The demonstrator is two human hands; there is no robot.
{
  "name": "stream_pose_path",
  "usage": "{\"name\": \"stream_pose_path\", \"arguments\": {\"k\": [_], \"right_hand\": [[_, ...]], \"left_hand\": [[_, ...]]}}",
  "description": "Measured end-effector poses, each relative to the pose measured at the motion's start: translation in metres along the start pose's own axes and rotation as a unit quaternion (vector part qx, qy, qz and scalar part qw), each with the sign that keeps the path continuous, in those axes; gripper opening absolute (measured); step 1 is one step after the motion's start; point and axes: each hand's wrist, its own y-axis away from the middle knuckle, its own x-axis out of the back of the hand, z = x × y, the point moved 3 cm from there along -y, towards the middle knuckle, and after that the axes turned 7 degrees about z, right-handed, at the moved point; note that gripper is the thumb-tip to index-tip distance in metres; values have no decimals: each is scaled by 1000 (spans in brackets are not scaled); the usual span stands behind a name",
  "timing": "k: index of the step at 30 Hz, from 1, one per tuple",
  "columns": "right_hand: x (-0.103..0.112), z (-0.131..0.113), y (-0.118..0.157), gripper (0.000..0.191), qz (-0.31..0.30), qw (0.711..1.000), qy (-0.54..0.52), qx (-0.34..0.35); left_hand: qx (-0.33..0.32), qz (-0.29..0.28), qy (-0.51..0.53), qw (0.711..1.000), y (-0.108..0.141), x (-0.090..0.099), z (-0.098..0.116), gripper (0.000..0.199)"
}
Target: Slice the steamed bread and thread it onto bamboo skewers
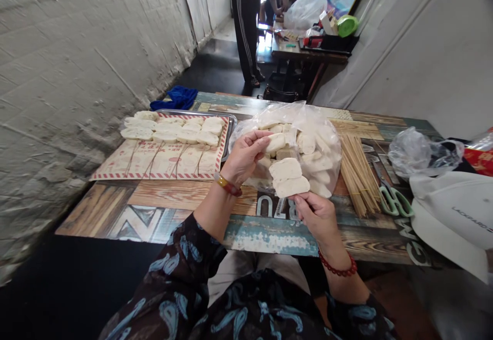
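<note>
My left hand (pixel 248 156) pinches a pale, bread-like slice (pixel 276 142) between thumb and fingers above an open plastic bag (pixel 327 124). Many loose pale slices (pixel 321 163) fill that bag. Lower and to the right, my right hand (pixel 316 215) is closed at the bottom edge of a pair of pale slices (pixel 288 177), set one above the other. Whether a stick runs through this pair I cannot tell. Left of the bag, rows of similar slices (pixel 181 133) lie on thin sticks over printed paper (pixel 127 163) on a metal tray (pixel 230 129).
A bundle of wooden skewers (pixel 358 175) lies right of the bag, beside green-handled scissors (pixel 393 199). Further right are a crumpled clear bag (pixel 410 150) and a white cap (pixel 450 211). A blue cloth (pixel 175 97) lies behind the tray. Another person (pixel 248 21) stands by a cluttered table (pixel 308 55).
</note>
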Motion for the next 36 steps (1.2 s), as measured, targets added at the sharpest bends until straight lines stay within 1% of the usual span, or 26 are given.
{"name": "stream_pose_path", "arguments": {"k": [5,12,16,21,29,36], "right_hand": [[-1,3,0,26,-3,1000,3,0],[-1,3,-1,26,5,1000,0,-13],[-2,1,-1,25,11,1000,-7,-5],[-2,-1,-1,25,25,1000,-9,6],[-2,2,0,26,33,999,-6,12],[-1,2,0,30,35,999,16,26]], "left_hand": [[12,5,34,999,2,-3,2,28],[6,1,36,999,4,-6,3,30],[3,-9,38,999,4,-7,2,33],[15,-18,39,999,6,-9,-2,36],[20,-20,33,999,10,-15,-2,37],[44,-30,56,997,15,-20,-2,37]]}}
